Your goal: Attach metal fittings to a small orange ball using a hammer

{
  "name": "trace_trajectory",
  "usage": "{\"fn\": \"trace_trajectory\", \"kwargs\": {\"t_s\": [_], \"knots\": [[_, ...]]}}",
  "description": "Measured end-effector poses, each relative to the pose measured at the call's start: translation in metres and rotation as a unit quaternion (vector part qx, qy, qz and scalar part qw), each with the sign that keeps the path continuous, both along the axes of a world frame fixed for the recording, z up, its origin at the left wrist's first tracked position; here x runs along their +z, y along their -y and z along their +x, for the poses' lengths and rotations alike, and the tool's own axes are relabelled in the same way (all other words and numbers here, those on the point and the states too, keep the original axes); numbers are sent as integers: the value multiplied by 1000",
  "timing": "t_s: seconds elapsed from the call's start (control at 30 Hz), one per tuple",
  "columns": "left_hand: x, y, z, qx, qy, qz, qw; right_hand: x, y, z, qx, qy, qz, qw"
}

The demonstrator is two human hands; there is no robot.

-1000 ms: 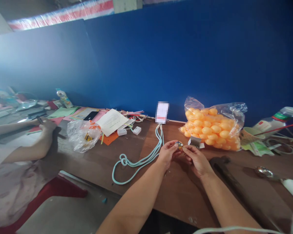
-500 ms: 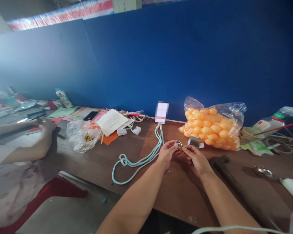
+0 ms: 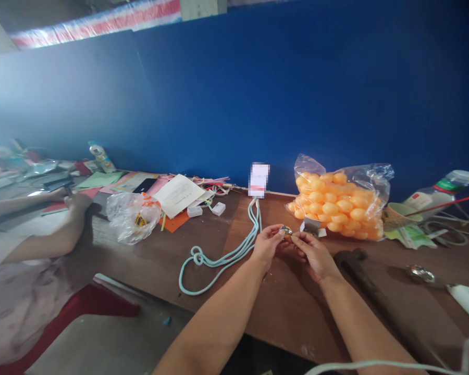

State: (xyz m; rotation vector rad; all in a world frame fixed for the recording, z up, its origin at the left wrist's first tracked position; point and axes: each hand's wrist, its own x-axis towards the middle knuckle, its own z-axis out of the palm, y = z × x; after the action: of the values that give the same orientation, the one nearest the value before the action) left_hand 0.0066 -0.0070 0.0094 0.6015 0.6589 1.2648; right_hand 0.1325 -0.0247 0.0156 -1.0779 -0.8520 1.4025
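Both hands meet above the worktop [image 3: 226, 245], pinching a small clip [image 3: 285, 230] between their fingertips: the left hand [image 3: 266, 244] on its left end, the right hand [image 3: 311, 252] on its right. Its long axis runs roughly left to right. It looks shiny and metallic with an orange tinge. Fingers hide most of it, and it is too small to make out further.

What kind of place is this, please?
Probably a craft or handwork bench shared by several people: a brown table against a blue wall, coloured paper sheets, a bag of orange balls, and a co-worker's arm beside.
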Motion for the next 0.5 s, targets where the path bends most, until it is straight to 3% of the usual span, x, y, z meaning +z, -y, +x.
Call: {"fn": "trace_trajectory", "kwargs": {"t_s": [0.5], "knots": [[1, 1, 1, 9, 0, 8, 1000, 2, 0, -2, -5, 9, 2, 1000]]}}
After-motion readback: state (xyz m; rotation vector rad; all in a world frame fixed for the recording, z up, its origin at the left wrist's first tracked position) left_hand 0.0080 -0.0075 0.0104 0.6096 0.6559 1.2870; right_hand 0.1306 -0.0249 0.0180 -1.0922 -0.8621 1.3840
